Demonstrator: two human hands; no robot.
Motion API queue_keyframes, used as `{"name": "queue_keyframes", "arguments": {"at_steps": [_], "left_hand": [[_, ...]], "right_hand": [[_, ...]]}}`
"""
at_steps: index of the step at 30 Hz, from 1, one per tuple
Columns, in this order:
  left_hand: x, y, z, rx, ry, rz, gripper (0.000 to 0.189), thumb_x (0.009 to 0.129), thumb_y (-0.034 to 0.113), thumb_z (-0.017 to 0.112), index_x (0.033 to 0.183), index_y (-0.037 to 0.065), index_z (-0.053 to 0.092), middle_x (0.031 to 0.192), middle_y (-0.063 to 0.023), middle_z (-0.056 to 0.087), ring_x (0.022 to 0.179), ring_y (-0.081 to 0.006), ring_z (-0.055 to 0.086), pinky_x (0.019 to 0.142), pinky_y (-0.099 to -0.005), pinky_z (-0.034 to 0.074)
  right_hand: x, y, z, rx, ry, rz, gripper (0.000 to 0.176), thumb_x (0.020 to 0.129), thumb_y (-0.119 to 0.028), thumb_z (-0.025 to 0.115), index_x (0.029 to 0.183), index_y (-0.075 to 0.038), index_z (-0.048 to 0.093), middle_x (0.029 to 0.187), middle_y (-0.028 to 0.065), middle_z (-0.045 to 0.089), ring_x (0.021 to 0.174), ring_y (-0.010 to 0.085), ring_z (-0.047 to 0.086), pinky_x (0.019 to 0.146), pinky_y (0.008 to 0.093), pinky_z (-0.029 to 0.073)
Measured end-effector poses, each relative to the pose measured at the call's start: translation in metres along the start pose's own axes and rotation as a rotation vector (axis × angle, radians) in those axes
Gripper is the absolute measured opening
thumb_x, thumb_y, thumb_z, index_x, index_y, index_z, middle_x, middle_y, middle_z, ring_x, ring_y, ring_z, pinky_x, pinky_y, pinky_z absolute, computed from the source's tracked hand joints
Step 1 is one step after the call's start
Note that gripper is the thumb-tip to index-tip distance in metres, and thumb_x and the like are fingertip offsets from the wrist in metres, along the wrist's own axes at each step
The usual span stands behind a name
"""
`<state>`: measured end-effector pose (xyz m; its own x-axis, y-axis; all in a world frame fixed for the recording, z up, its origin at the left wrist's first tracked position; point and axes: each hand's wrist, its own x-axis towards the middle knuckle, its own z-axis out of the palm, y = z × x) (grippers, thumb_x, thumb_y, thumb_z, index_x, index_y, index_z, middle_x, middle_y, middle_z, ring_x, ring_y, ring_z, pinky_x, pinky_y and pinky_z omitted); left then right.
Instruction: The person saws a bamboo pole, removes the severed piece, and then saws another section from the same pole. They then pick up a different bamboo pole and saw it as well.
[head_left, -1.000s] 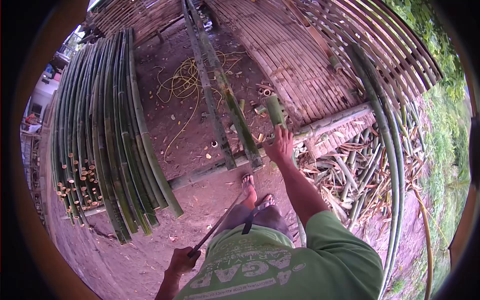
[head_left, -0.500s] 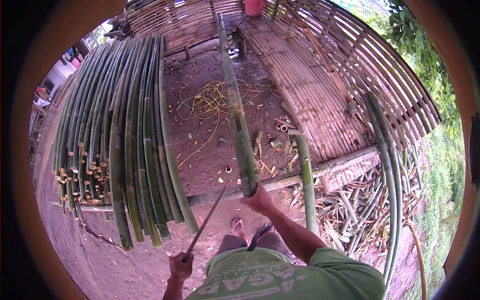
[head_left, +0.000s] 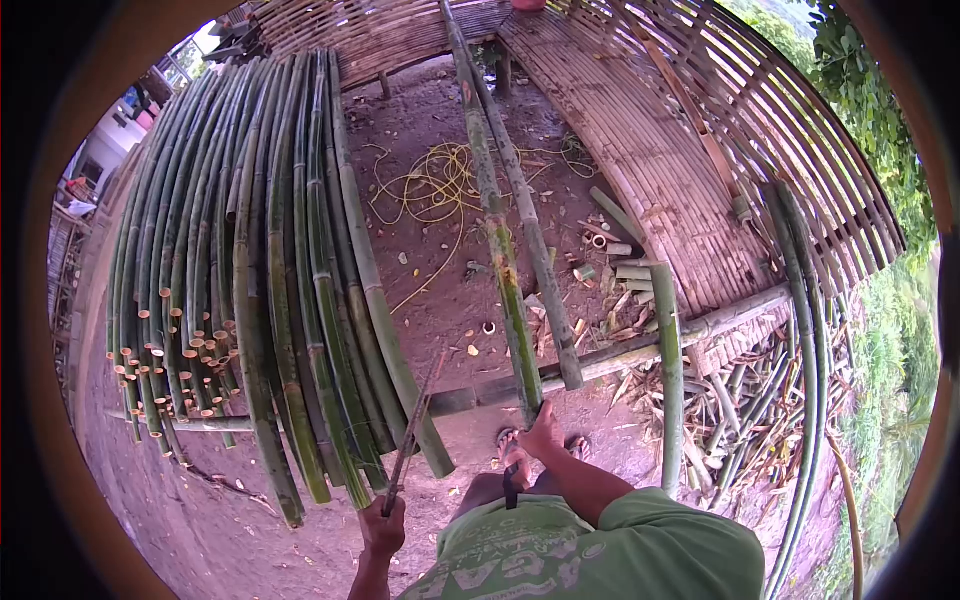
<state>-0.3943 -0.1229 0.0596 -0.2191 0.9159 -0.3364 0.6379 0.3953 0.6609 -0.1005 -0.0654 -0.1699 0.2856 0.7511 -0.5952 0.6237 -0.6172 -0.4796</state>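
Observation:
My left hand (head_left: 382, 524) is closed around the dark handle of a machete (head_left: 415, 430). Its long, narrow blade points up and away, passing over the ends of the nearest bamboo in the left stack. My right hand (head_left: 543, 434) wraps round the near end of a green bamboo pole (head_left: 510, 300), which stretches far ahead across a horizontal bamboo rail (head_left: 480, 393). Just right of it lies a second, greyer bamboo pole (head_left: 532, 230), its near end resting on the rail. My feet in sandals show below the held pole.
A large stack of bamboo poles (head_left: 300, 220) fills the left side. Yellow rope (head_left: 440, 180) lies coiled on the dirt ahead. At right are a slatted bamboo platform (head_left: 650, 190), an upright bamboo post (head_left: 668, 380), leaning poles (head_left: 800, 300) and heaped bamboo scraps (head_left: 725, 420).
The held pole's near end has come closer to me, past the rail. The second pole now shows separately on its right. My left hand and the machete have moved nearer the stack; the view has shifted.

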Motion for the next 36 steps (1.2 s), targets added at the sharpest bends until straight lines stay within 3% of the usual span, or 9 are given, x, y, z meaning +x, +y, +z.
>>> {"name": "queue_keyframes", "arguments": {"at_steps": [8,16,23,25,27,30,32,35,36], "left_hand": [[0.013,-0.015,0.001,0.029,-0.108,0.133,0.032,0.084,0.024,0.065,0.064,0.000,0.057,0.049,-0.0130,0.049,0.044,-0.0203,0.051,0.046,-0.0370,0.040],[0.001,-0.067,-0.002,-0.107,-0.007,0.180,0.033,0.085,0.025,0.066,0.065,0.000,0.057,0.049,-0.0155,0.049,0.042,-0.0260,0.050,0.045,-0.0387,0.039],[-0.013,-0.085,0.011,-0.231,0.054,0.044,0.036,0.086,0.025,0.064,0.064,-0.002,0.054,0.049,-0.0116,0.043,0.045,-0.0150,0.041,0.044,-0.0364,0.035],[-0.008,-0.075,0.012,-0.262,0.042,-0.004,0.037,0.087,0.025,0.063,0.064,-0.002,0.053,0.049,-0.0095,0.041,0.048,-0.0114,0.037,0.044,-0.0354,0.033],[-0.002,-0.061,0.013,-0.290,0.034,-0.010,0.036,0.088,0.023,0.061,0.064,-0.003,0.052,0.051,-0.0054,0.041,0.053,-0.0097,0.037,0.045,-0.0343,0.032],[0.011,-0.048,0.021,-0.305,0.013,0.038,0.036,0.089,0.023,0.061,0.065,-0.003,0.052,0.051,-0.0062,0.042,0.052,-0.0106,0.038,0.046,-0.0344,0.032],[0.024,-0.030,0.024,-0.238,0.002,0.084,0.036,0.089,0.023,0.061,0.065,-0.002,0.052,0.050,-0.0081,0.042,0.051,-0.0115,0.038,0.046,-0.0350,0.033],[0.057,-0.007,0.039,-0.083,-0.066,0.198,0.038,0.090,0.026,0.061,0.066,-0.002,0.053,0.050,-0.0110,0.041,0.049,-0.0132,0.038,0.046,-0.0364,0.033],[0.068,0.005,0.047,-0.045,-0.102,0.213,0.039,0.091,0.028,0.060,0.066,-0.002,0.053,0.050,-0.0118,0.041,0.049,-0.0138,0.038,0.046,-0.0372,0.033]], "right_hand": [[0.001,-0.005,-0.022,-0.151,-0.047,-0.029,0.089,0.069,-0.029,0.071,0.136,-0.002,0.020,0.113,0.0266,0.057,0.106,0.0406,0.059,0.091,0.0467,0.047],[-0.009,-0.016,-0.031,-0.227,-0.028,-0.044,0.083,0.068,-0.026,0.070,0.133,-0.003,0.024,0.117,0.0283,0.056,0.105,0.0440,0.058,0.091,0.0496,0.046],[-0.009,-0.026,0.009,-0.278,0.045,-0.142,0.078,0.066,-0.027,0.073,0.125,-0.001,0.029,0.112,0.0269,0.058,0.107,0.0427,0.058,0.092,0.0494,0.046],[-0.024,-0.053,0.025,-0.261,-0.091,-0.150,0.082,0.066,-0.031,0.074,0.127,0.000,0.029,0.111,0.0270,0.060,0.105,0.0421,0.059,0.089,0.0477,0.048],[-0.025,-0.063,0.045,-0.387,-0.294,-0.311,0.088,0.068,-0.031,0.074,0.138,0.001,0.031,0.113,0.0210,0.061,0.103,0.0366,0.060,0.090,0.0465,0.048],[0.010,-0.043,0.045,-0.076,-0.612,-0.813,0.072,0.070,-0.035,0.073,0.129,-0.001,0.049,0.114,0.0159,0.062,0.101,0.0344,0.061,0.090,0.0468,0.047],[0.012,-0.030,0.010,-0.018,-0.454,-0.790,0.063,0.068,-0.037,0.075,0.119,-0.003,0.058,0.109,0.0158,0.065,0.094,0.0315,0.065,0.085,0.0419,0.051],[0.019,0.035,-0.032,-0.085,-0.137,-0.419,0.066,0.066,-0.039,0.078,0.119,-0.005,0.060,0.102,0.0170,0.068,0.089,0.0290,0.066,0.081,0.0374,0.053],[0.023,0.077,-0.043,-0.107,-0.056,-0.342,0.069,0.065,-0.038,0.079,0.121,-0.005,0.057,0.108,0.0184,0.065,0.095,0.0304,0.064,0.084,0.0387,0.052]]}}
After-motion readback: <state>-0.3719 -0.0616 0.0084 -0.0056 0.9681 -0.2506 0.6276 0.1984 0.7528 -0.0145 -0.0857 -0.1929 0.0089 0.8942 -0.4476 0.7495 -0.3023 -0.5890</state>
